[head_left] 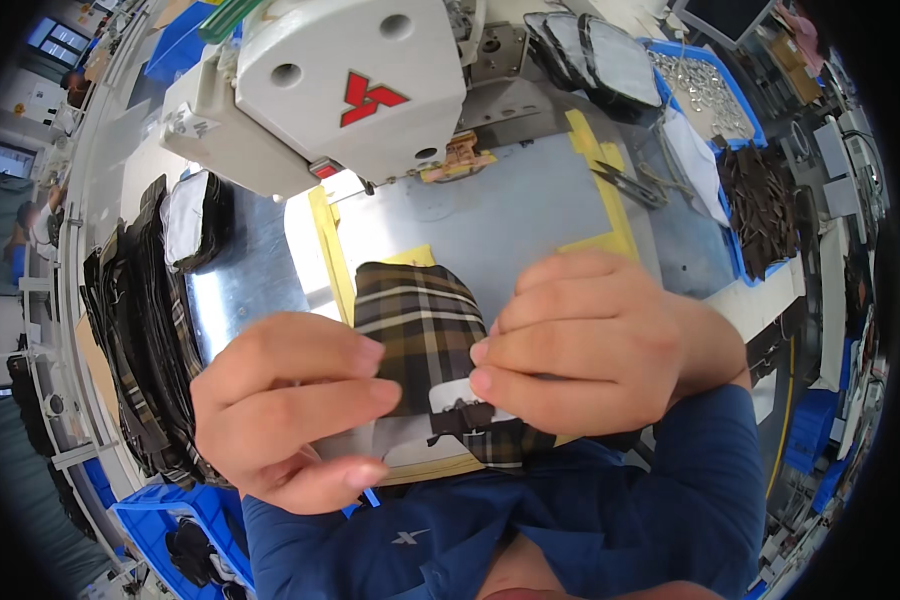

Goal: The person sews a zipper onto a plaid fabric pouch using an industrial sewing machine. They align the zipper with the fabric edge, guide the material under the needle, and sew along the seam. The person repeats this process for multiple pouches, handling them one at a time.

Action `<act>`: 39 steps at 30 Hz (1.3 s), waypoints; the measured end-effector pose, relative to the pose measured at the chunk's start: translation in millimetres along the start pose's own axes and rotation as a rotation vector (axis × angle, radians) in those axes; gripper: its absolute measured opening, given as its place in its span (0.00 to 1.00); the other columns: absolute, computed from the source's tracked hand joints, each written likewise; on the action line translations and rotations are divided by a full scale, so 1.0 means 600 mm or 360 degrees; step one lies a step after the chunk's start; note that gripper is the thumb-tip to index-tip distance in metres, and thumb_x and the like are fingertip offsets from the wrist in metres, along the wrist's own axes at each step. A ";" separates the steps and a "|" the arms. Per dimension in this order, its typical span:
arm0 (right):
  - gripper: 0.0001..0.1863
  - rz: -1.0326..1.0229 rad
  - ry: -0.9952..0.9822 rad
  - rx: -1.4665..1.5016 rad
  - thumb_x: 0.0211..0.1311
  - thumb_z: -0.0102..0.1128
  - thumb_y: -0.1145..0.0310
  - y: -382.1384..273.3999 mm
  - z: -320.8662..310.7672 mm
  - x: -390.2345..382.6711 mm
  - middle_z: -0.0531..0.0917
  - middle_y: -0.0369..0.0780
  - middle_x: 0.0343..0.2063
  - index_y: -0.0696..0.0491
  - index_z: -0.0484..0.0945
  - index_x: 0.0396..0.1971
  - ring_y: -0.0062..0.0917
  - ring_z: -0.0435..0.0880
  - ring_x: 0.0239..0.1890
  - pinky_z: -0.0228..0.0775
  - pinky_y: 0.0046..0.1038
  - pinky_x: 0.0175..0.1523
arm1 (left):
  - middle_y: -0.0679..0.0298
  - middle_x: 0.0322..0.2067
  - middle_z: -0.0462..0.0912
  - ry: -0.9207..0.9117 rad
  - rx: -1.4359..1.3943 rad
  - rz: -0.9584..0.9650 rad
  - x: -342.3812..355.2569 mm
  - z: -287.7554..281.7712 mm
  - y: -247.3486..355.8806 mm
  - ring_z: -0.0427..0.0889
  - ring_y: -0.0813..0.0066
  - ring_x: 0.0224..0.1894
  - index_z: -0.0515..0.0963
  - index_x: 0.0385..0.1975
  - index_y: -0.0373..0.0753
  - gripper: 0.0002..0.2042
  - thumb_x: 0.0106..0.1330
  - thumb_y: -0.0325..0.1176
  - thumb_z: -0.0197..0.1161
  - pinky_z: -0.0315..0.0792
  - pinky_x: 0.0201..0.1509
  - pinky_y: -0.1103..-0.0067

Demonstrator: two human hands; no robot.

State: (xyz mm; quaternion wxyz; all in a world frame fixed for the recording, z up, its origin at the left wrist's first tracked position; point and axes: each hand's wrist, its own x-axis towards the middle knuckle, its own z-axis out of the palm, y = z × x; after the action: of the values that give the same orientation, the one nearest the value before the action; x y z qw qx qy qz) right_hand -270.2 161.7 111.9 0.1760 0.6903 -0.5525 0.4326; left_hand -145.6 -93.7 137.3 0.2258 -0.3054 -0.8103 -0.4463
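A brown, black and cream plaid fabric piece [420,318] with a rounded top lies in front of me. On its lower part is a small white rounded piece [452,394] with a dark brown folded strip [462,417] across it. My right hand [588,340] is closed, thumb and fingertips pinched at the right edge of the white piece. My left hand [290,405] hovers at the plaid fabric's left edge, its thumb and fingers apart with nothing visible between them. Beyond the fabric stands a white sewing machine head [350,90] over a grey metal plate [500,215] edged with yellow tape.
Stacked dark and plaid pieces [140,350] stand at the left, beside a black-edged padded piece [192,220]. Scissors [630,185] lie right of the plate. Far right, blue trays hold metal parts [705,90] and brown strips [758,205]. A blue crate [150,515] is lower left.
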 end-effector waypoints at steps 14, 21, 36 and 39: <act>0.07 -0.0017 0.0041 0.0065 0.53 0.72 0.74 -0.003 0.006 0.001 0.84 0.40 0.31 0.59 0.84 0.31 0.29 0.83 0.30 0.77 0.31 0.36 | 0.59 0.41 0.87 0.0020 0.0689 0.0294 0.003 0.032 0.011 0.86 0.64 0.33 0.91 0.29 0.43 0.11 0.42 0.29 0.77 0.77 0.32 0.75; 0.08 -0.0032 0.0019 0.0090 0.53 0.71 0.72 -0.005 0.007 0.001 0.84 0.40 0.31 0.58 0.85 0.32 0.28 0.83 0.30 0.76 0.30 0.36 | 0.54 0.42 0.89 -0.0021 0.0470 0.0303 0.008 0.039 0.006 0.91 0.57 0.35 0.89 0.30 0.36 0.10 0.46 0.27 0.77 0.83 0.31 0.74; 0.09 0.0084 0.0081 0.0255 0.55 0.71 0.73 -0.001 -0.003 0.000 0.82 0.40 0.31 0.60 0.85 0.35 0.30 0.82 0.30 0.74 0.31 0.34 | 0.44 0.45 0.89 -0.0096 -0.0423 -0.0124 0.005 0.045 -0.017 0.93 0.55 0.43 0.88 0.40 0.25 0.13 0.63 0.29 0.78 0.87 0.46 0.70; 0.10 0.0113 0.0132 0.0206 0.55 0.71 0.73 0.003 -0.002 -0.001 0.82 0.40 0.30 0.61 0.86 0.36 0.30 0.82 0.29 0.73 0.31 0.33 | 0.45 0.46 0.89 -0.0056 -0.0478 -0.0072 0.008 0.054 -0.023 0.92 0.53 0.44 0.87 0.43 0.25 0.19 0.62 0.36 0.81 0.87 0.47 0.68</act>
State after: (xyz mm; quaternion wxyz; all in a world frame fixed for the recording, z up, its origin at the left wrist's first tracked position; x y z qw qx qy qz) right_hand -272.5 162.3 112.0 0.1381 0.6617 -0.5398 0.5016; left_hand -161.8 -70.3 115.8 0.1531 -0.3254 -0.7449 -0.5620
